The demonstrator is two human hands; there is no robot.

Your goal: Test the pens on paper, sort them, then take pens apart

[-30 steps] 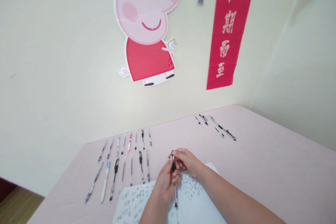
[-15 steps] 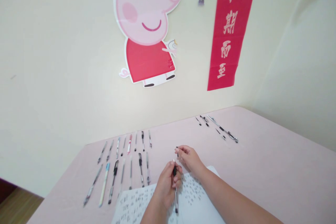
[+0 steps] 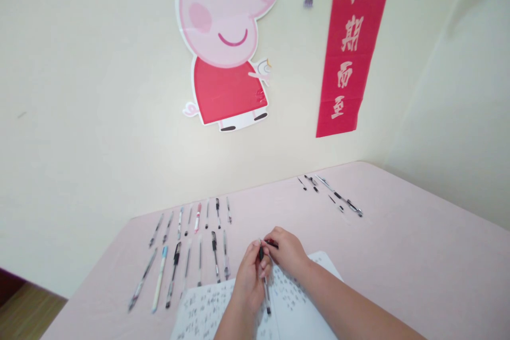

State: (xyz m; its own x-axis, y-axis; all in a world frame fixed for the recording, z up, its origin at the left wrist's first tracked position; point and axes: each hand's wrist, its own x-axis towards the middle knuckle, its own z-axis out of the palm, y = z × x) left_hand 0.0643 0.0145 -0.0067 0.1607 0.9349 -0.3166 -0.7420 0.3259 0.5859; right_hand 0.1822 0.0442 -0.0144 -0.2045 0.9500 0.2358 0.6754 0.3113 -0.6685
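My left hand is closed around an uncapped pen with a clear barrel and black grip, its tip pointing up and away from me. My right hand pinches a small black pen cap close beside the pen's tip. The fingertips of both hands nearly meet there, and I cannot tell whether they touch. Beneath both hands lies an open notebook with handwriting on its pages.
Two rows of pens and refills lie at the left, including a black-capped pen, a pale highlighter and a pink pen. Pen parts lie at the back right of the pink table. Behind stands a wall with a pig cutout.
My right hand has brought the cap down and left to the pen's tip, turning at the wrist. The left hand has shifted slightly with the pen.
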